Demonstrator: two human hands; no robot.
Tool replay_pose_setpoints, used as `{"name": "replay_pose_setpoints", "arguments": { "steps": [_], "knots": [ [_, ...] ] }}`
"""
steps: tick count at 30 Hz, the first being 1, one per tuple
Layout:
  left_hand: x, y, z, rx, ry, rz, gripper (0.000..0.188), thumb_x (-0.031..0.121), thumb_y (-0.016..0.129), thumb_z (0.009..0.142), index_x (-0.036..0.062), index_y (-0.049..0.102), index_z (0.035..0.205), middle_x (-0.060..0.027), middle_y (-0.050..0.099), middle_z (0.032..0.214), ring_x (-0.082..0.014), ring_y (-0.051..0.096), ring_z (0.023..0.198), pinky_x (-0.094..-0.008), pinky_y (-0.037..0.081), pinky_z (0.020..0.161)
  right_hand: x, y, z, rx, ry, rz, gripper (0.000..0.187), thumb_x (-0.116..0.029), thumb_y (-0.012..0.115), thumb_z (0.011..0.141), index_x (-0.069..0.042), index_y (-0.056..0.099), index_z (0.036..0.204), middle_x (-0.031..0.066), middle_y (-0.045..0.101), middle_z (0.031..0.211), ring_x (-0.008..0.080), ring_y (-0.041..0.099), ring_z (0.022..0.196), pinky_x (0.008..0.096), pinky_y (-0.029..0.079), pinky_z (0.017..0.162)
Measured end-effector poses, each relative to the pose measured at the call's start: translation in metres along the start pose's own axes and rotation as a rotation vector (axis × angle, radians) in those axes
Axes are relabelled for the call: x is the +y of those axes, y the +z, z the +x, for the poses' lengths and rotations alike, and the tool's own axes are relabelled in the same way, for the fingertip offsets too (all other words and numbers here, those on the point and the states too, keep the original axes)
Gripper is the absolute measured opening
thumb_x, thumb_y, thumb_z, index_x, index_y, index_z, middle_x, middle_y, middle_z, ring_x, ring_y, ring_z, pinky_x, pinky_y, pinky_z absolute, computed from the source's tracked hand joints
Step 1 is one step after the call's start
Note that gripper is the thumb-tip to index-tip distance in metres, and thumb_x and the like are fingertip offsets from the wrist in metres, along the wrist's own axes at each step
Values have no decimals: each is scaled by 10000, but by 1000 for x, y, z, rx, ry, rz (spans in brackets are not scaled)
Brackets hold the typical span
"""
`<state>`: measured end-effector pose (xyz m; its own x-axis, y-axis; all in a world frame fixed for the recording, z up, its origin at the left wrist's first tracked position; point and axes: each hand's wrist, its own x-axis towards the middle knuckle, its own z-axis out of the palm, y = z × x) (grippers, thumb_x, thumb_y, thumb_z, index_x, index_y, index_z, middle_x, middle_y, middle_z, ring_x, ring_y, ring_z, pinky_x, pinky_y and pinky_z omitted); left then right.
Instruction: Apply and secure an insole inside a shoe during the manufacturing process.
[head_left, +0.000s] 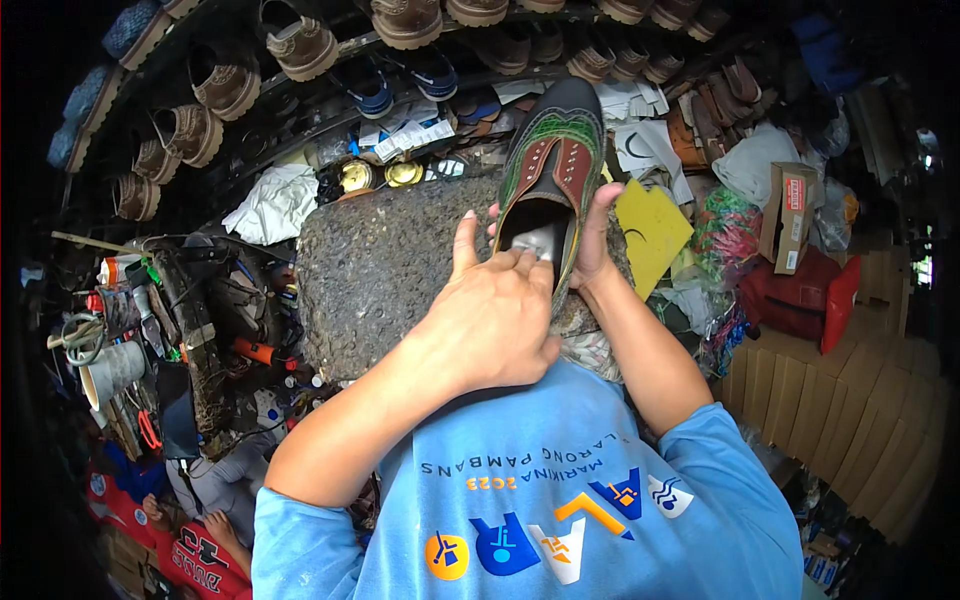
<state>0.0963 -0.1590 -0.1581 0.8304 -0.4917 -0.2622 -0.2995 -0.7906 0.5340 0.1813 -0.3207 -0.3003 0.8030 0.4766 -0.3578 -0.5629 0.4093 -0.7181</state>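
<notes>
Cluttered workshop, lined on the far side with rows of brown shoes (225,82). At centre, dark pitted worktop (370,270) with rounded edges; bounded at far left by crumpled white sheeting (272,203), at right by yellow sheet (650,232) and, farther right, cardboard box (790,215) beside red bag (795,300). Offers widest visible stretch of surface left of the multicoloured shoe (552,165); narrows on the right, toward the yellow sheet.

Multicoloured shoe: held over the far right part of the worktop, dark toe pointing far, opening near. Impossible to tell contact with the surface.

Left hand (497,325): lies over the near end, fingers extended into the opening, one finger apart at left; touches grey lining inside. Unable to tell any grasp within. Right hand (592,258): grasps the shoe from the right, thumb upright alongside, fingertips showing at the left side.
</notes>
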Motion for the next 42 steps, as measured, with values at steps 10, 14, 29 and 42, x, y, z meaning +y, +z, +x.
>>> {"name": "replay_pose_setpoints", "arguments": {
  "steps": [10, 14, 29, 42],
  "knots": [
    [-3, 9, 32, 80, 19, -138, 567, 335, 714, 845, -75, 523, 1187, -255, 708, 1068, -408, 665, 1158, -733, 221, 1156, -22, 30, -18, 64, -13, -79, 1315, -1049, 258, 654, -75, 404, 1524, 158, 571, 1412, 302, 609, 1276, 484, 544, 1055],
    [-8, 4, 38, 83, 36, -131, 598, 368, 696, 868, -74, 501, 1220, -247, 712, 1104, -396, 660, 1177, -726, 223, 1161, -20, 35, -17, 10, -92, -126, 1300, -1046, 262, 672, -83, 406, 1533, 148, 576, 1412, 298, 602, 1285, 473, 537, 1068],
    [-4, 7, 22, 53, 51, -74, 818, 416, 743, 857, -97, 438, 1418, -292, 618, 1313, -404, 580, 1300, -697, 205, 1183, -14, 26, -7, 109, -90, -55, 1344, -1056, 362, 622, -41, 406, 1501, 312, 625, 1280, 420, 684, 1104, 523, 588, 959],
    [4, 15, -14, 11, 71, 74, 799, 447, 779, 794, -140, 549, 1285, -315, 619, 1294, -398, 606, 1240, -713, 184, 1182, -10, 8, -10, -155, -14, -8, 1321, -1046, 329, 631, -79, 394, 1527, 198, 639, 1298, 354, 681, 1154, 488, 595, 973]
  ]
}}
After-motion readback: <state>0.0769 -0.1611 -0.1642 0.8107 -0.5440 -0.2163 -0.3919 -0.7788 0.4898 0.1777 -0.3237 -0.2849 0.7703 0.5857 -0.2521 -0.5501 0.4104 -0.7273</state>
